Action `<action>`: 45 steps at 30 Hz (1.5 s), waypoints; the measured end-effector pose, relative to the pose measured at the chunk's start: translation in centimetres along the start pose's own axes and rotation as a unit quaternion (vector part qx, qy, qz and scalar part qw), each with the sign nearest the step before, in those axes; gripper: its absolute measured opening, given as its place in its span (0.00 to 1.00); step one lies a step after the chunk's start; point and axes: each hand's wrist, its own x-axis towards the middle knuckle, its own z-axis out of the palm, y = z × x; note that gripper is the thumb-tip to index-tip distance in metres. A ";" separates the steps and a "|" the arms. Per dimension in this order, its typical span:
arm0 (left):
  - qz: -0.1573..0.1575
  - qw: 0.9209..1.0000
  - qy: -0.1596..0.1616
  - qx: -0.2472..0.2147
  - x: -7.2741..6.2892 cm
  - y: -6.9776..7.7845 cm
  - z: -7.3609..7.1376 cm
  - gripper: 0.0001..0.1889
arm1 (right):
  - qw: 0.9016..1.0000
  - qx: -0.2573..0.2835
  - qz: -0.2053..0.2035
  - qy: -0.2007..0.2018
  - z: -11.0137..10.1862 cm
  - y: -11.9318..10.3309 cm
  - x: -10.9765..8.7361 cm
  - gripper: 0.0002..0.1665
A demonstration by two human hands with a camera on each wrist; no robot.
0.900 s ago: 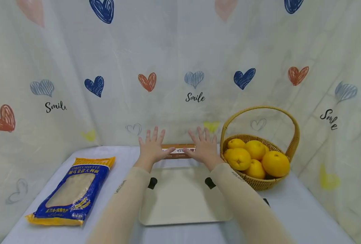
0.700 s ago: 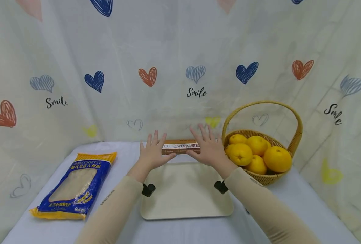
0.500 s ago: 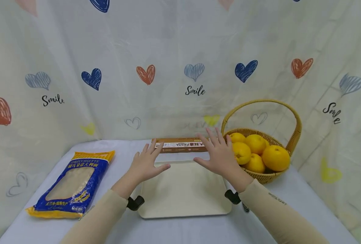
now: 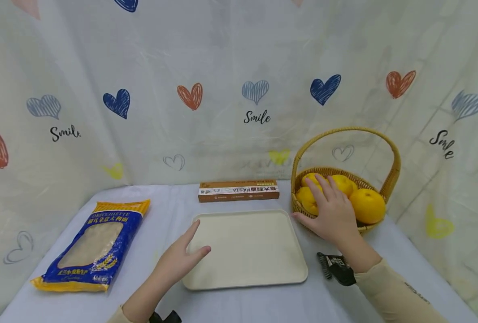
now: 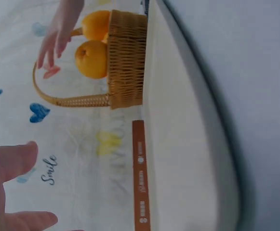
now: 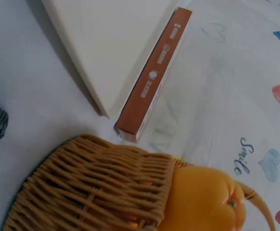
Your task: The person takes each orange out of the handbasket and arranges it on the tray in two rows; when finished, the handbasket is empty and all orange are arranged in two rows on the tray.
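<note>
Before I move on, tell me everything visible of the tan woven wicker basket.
The tan woven wicker basket stands upright on the white tablecloth, right of the cream rectangular tray. It looks like rattan, with a tall arched handle, and holds several round orange-yellow fruits. The person's right hand hides part of it in the head view; whether they touch is unclear.

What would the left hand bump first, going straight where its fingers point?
Probably the long brown-and-white cardboard pasta box behind the cream rectangular tray, though the left hand looks raised and might pass above it.
</note>
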 end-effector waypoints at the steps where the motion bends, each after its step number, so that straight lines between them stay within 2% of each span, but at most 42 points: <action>1: -0.021 1.000 -0.002 -0.007 -0.2 -0.5 0.2 0.43 | 1.000 0.002 0.001 0.006 -0.1 0.3 -0.1 0.54; 3: -0.044 0.999 -0.008 -0.013 -0.6 -1.3 0.5 0.43 | 1.000 0.007 0.000 0.016 -0.2 0.7 -0.3 0.54; 6: -0.057 0.998 -0.015 -0.012 -1.0 -2.5 0.7 0.44 | 1.000 0.004 -0.003 0.028 -0.2 1.3 -0.5 0.55; 9: -0.068 0.997 -0.027 -0.005 -1.1 -3.8 1.0 0.46 | 1.000 0.002 0.004 0.023 0.0 1.5 -0.7 0.56; 15: -0.071 0.997 -0.041 0.007 -1.6 -5.5 1.7 0.49 | 1.000 0.005 0.012 0.011 0.6 1.7 -1.2 0.57; 25: -0.071 0.996 -0.036 0.027 -2.0 -6.4 2.0 0.48 | 0.998 0.014 0.050 -0.031 1.8 2.5 -1.4 0.56; 32: -0.079 0.994 -0.058 0.054 -1.8 -6.5 2.0 0.47 | 0.994 0.032 0.084 -0.065 2.5 3.2 -1.4 0.56; 37: -0.082 0.992 -0.066 0.068 -1.8 -6.5 1.9 0.47 | 0.991 0.054 0.094 -0.083 3.0 3.6 -1.4 0.53; 41: -0.083 0.992 -0.069 0.070 -1.8 -6.7 2.0 0.48 | 0.990 0.066 0.094 -0.078 3.3 3.7 -1.2 0.49; 45: -0.089 0.991 -0.071 0.066 -1.7 -6.8 1.9 0.48 | 0.992 0.073 0.093 -0.037 3.3 3.5 -0.8 0.47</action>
